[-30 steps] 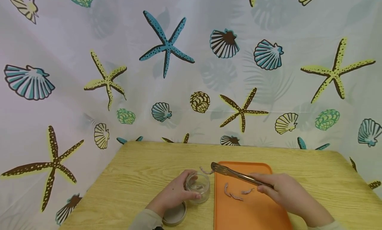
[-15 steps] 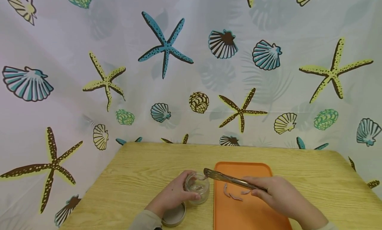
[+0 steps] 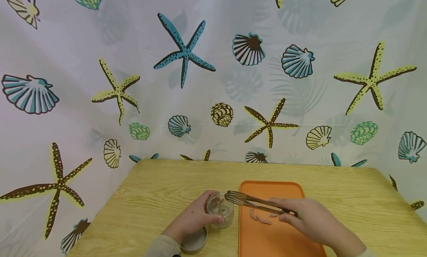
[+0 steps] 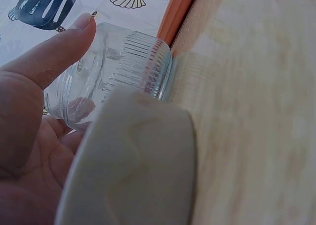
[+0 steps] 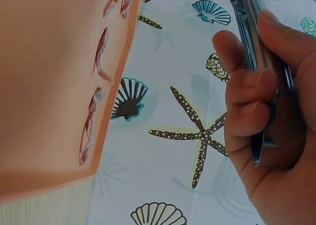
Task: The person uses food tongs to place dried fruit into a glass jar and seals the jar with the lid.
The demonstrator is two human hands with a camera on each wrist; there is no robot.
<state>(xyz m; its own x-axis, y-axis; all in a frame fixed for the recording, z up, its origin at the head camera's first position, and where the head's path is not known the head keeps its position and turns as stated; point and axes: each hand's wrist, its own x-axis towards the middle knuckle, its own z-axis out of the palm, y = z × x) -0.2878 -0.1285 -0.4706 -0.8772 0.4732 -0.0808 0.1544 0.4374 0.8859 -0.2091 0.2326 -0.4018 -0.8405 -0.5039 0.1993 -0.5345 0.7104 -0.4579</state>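
My left hand (image 3: pixel 197 214) grips a clear glass jar (image 3: pixel 227 220), its mouth facing up, on the table left of the tray. Ribbed glass shows on the jar (image 4: pixel 133 62) in the left wrist view, with something small inside. My right hand (image 3: pixel 308 216) holds slotted metal tongs (image 3: pixel 255 203), whose tips are spread over the jar's rim with nothing seen between them. On the orange tray (image 3: pixel 280 238) lie several wrinkled, pinkish-grey strips (image 3: pixel 263 220). The right wrist view shows these strips (image 5: pixel 101 52) along the tray's edge, and the tongs (image 5: pixel 252 32) between my thumb and fingers.
A round lid (image 3: pixel 194 241) lies on the wooden table (image 3: pixel 160 190) beside my left wrist. In the left wrist view, a pale rounded thing (image 4: pixel 143 160) fills the foreground. A curtain (image 3: pixel 200 83) with shells and starfish hangs behind the table.
The tongs have moved left from the tray to above the jar and their tips have spread apart. The strip they held has left them at the jar's mouth. The left hand stays around the jar.
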